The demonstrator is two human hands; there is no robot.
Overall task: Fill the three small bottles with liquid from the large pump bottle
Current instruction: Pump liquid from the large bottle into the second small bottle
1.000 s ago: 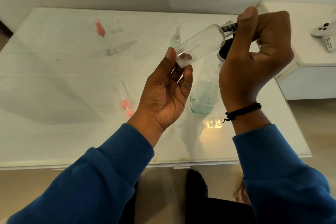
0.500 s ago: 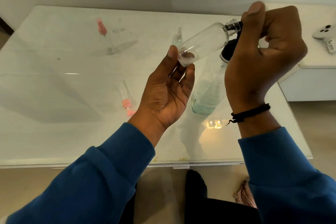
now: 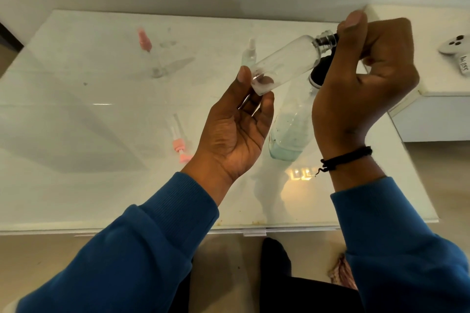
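Small bottle (image 3: 284, 63) tilted above table (image 3: 101, 185), base pinched by left hand (image 3: 236, 132), neck end gripped by right hand (image 3: 361, 89), w/ pump bottle (image 3: 290, 132) just behind.

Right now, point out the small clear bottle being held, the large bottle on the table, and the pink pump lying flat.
small clear bottle (image 3: 284, 63), head view, middle of its clear body.
large bottle (image 3: 290, 132), head view, lower body.
pink pump (image 3: 179, 146), head view, pink collar.
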